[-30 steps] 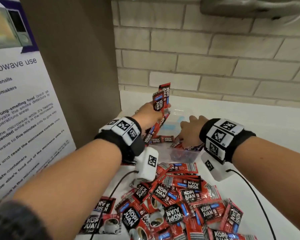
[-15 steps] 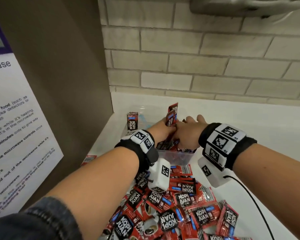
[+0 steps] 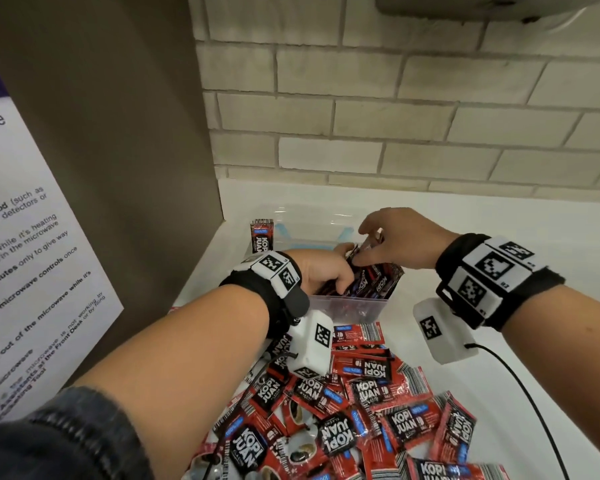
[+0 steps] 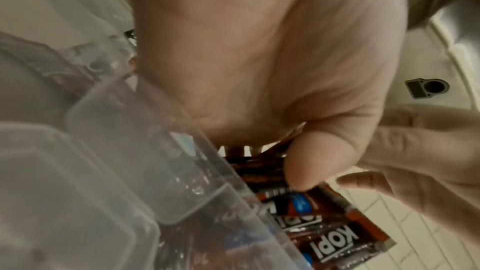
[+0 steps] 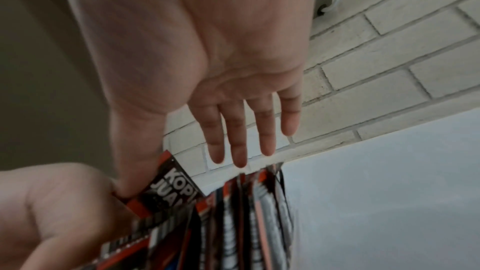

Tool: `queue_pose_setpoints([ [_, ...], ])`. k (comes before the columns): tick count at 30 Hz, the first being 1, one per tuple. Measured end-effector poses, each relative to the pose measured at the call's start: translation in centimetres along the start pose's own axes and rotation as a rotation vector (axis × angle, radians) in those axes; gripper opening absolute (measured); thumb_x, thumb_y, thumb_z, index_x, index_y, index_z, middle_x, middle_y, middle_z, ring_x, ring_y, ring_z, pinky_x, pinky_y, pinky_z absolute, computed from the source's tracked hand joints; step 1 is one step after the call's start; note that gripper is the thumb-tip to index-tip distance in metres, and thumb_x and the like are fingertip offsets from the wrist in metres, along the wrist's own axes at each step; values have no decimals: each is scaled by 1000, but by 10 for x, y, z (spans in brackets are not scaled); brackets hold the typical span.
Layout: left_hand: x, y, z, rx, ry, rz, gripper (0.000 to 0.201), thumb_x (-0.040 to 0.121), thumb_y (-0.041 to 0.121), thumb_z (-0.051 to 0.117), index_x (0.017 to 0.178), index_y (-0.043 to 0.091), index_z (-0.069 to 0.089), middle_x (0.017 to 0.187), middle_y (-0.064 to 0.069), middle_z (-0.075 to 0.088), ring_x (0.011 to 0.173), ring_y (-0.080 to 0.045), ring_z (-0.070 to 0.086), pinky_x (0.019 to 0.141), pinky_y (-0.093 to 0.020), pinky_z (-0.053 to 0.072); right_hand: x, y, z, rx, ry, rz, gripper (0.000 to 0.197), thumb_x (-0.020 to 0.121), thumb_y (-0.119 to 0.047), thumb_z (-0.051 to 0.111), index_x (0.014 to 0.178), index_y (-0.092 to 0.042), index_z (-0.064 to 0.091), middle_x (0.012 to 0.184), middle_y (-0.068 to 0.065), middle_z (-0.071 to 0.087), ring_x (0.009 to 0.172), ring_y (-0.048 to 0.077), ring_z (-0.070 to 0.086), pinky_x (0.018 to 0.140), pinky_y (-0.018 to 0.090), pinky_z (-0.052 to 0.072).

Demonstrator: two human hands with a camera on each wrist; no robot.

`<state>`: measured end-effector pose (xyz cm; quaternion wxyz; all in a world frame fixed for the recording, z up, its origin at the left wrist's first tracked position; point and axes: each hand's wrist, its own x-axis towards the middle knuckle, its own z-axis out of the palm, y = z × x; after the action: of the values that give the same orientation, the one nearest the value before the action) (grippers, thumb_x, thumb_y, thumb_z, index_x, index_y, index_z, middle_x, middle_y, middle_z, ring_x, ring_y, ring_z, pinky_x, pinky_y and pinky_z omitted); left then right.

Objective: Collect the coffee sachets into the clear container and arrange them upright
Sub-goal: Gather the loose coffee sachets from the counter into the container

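A clear container [image 3: 347,303] stands on the white counter behind a loose pile of red-and-black coffee sachets [image 3: 361,407]. Several sachets [image 3: 373,284] stand on edge inside it. My left hand [image 3: 321,271] reaches into the container, and its thumb [image 4: 319,161] and fingers grip that stack [image 4: 335,233] against the container's wall [image 4: 155,151]. My right hand [image 3: 395,237] hovers over the stack's far end. Its fingers [image 5: 246,130] are straight and its thumb rests against the outer sachet [image 5: 176,188].
One sachet [image 3: 262,237] stands alone at the container's back left, beside a clear lid with blue clips [image 3: 312,233]. A brown panel [image 3: 118,133] with a poster [image 3: 21,271] closes the left side. Behind is a brick wall [image 3: 395,116]. A black cable [image 3: 534,410] trails from my right wrist.
My left hand has come down from above the container with its sachets, which now stand inside. My right hand has risen out of the container and spread its fingers over the stack.
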<state>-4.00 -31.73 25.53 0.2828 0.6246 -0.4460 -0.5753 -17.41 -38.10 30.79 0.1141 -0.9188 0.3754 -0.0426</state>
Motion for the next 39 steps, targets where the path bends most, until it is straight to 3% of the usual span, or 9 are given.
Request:
queue_pose_setpoints([
  [3, -7, 4, 4, 115, -4, -50, 36, 65, -9, 46, 98, 1, 53, 99, -15, 52, 89, -26, 51, 76, -28, 39, -4, -2, 2, 155, 29, -105, 50, 75, -49, 72, 120, -31, 56, 107, -4, 55, 88, 14, 55, 84, 29, 46],
  [6, -12, 5, 5, 156, 7, -81, 21, 53, -4, 48, 66, 8, 37, 71, -3, 30, 64, -17, 28, 58, -25, 24, -3, -4, 3, 227, -20, -207, 29, 78, -34, 74, 106, -37, 65, 101, -3, 58, 83, 13, 56, 84, 28, 48],
  [10, -8, 2, 2, 166, -34, -30, 54, 54, -7, 50, 107, 5, 51, 87, -10, 44, 84, -25, 44, 66, -28, 35, -1, -4, 3, 197, -73, -242, 21, 76, -19, 78, 93, -29, 74, 85, -6, 68, 72, 8, 61, 74, 24, 50],
  [15, -8, 1, -1, 96, -96, -10, 64, 52, -9, 44, 114, 3, 53, 84, -13, 50, 83, -28, 52, 62, -27, 45, 3, -2, -3, 112, -19, -246, 5, 82, -15, 72, 85, -18, 74, 79, -6, 70, 72, 3, 61, 76, 25, 50],
  [22, 1, -6, -3, 4, 44, 36, 52, 85, -16, 48, 129, 13, 42, 127, -16, 54, 113, -25, 55, 96, -35, 48, 6, 10, -1, 88, 115, -117, 24, 83, -14, 64, 107, -20, 66, 95, -3, 60, 79, 10, 52, 73, 25, 41],
  [28, 10, -7, 1, -58, 127, 73, 34, 97, 7, 49, 129, 17, 40, 119, -9, 56, 102, -21, 61, 87, -31, 52, 4, 28, 4, 297, 201, 64, 18, 86, -18, 64, 104, -20, 61, 102, 3, 61, 77, 14, 52, 62, 20, 39],
  [31, 9, -5, 5, 28, 145, 68, 37, 101, 16, 41, 138, 16, 39, 128, -14, 56, 116, -27, 57, 97, -35, 49, -2, 33, 5, 482, 64, 193, 43, 88, -18, 59, 129, -20, 48, 122, 6, 54, 96, 19, 52, 71, 25, 39],
  [35, 0, -3, 3, 2, -21, 10, 38, 87, -8, 34, 112, 14, 50, 81, -4, 52, 65, -12, 52, 55, -19, 45, -13, 40, 10, 565, -233, 225, 93, 70, -20, 74, 143, -42, 22, 144, -3, 30, 117, 22, 49, 85, 37, 49],
  [39, -7, 8, 9, 184, -48, 27, 59, 86, -15, 46, 139, 4, 33, 95, -10, 53, 91, -21, 52, 72, -26, 47, -15, 43, 21, 624, -358, 144, 127, 61, 1, 84, 140, -59, 5, 142, -8, 32, 115, 22, 55, 90, 41, 54],
])
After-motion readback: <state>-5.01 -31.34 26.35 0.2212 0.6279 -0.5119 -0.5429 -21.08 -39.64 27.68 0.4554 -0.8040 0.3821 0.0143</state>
